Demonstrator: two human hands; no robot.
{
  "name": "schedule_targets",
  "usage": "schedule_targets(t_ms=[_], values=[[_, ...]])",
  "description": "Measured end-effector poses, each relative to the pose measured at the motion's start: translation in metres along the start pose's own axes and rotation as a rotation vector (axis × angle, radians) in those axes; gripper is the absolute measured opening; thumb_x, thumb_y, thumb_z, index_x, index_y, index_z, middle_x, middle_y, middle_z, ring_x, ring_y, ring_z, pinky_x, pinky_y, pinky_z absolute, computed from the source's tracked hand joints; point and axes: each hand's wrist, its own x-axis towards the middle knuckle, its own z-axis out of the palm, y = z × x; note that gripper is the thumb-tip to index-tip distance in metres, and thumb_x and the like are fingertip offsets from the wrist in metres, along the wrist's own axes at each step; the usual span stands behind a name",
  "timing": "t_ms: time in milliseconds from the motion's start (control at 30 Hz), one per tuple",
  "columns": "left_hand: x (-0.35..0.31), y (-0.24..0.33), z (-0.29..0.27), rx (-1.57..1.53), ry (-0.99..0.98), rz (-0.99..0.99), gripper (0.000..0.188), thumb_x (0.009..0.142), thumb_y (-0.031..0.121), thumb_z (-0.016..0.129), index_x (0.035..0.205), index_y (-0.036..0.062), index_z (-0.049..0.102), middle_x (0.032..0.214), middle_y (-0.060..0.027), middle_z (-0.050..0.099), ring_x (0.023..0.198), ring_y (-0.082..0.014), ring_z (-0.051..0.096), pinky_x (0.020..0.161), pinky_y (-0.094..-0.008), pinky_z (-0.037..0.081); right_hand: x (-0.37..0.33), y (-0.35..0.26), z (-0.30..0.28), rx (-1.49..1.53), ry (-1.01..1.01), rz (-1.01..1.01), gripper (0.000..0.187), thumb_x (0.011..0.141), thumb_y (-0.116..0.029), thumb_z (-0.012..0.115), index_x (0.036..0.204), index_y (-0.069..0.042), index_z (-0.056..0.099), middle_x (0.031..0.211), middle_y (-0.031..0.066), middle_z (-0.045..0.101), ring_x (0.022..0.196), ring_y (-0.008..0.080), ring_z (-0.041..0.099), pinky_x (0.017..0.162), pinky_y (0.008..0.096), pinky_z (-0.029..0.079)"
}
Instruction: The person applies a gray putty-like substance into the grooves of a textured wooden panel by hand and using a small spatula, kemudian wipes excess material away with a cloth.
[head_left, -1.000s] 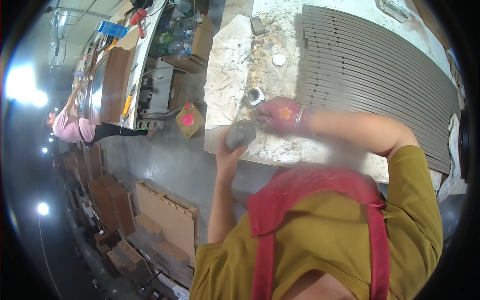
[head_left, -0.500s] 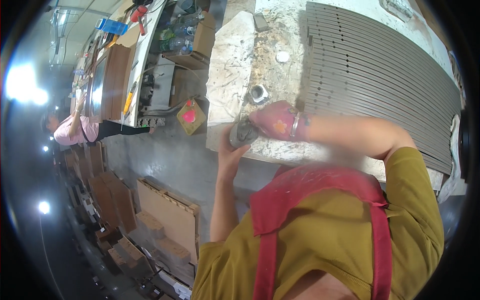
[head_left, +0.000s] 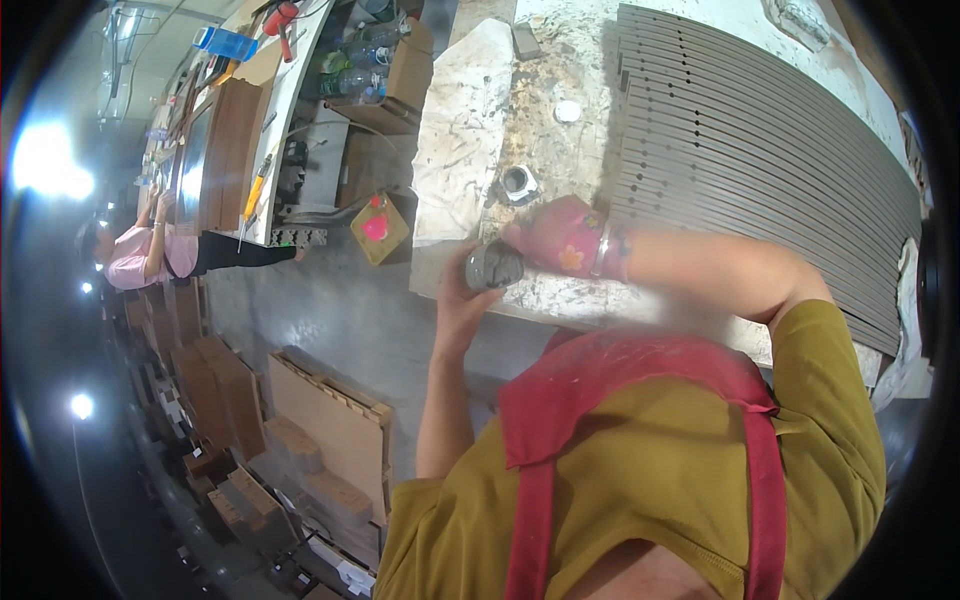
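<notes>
My left hand (head_left: 460,295) is wrapped round a small round container (head_left: 494,265) of dark grey paste at the table's front edge. Close against the container's far right rim is my right hand (head_left: 562,236), in a pink floral glove. Its fingers look curled together, and whatever they grip is hidden. Just beyond it, a white-rimmed open pot (head_left: 518,184) with a dark inside stands on the stained tabletop (head_left: 553,155). A white round lid-like disc (head_left: 567,111) lies farther back.
Grey-brown slats (head_left: 750,170) lie in a row across the table's right side. A stained white cloth (head_left: 460,140) covers its left edge. A grey block (head_left: 526,41) sits at the back. Leftward, a person in pink (head_left: 150,255) stands at another bench, with cardboard panels (head_left: 330,430) nearer.
The container in my left hand has tipped so more of its grey contents shows. My right hand has shifted slightly to the right, staying close to the rim.
</notes>
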Motion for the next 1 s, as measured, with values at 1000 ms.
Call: schedule_targets(t_ms=[1000], values=[[0.012,0.014,0.002,0.092,0.074,0.062,0.078,0.07,-0.015,0.066,0.137,0.0069,0.034,0.131,-0.0081,0.041,0.122,-0.019,0.045,0.1,-0.0337,0.042,0.001,0.036,-0.014,1.255,0.011,0.392,0.01,0.079,-0.012,0.061,0.078,-0.005,0.069,0.064,-0.0008,0.061,0.054,0.008,0.05,0.049,0.0257,0.041]])
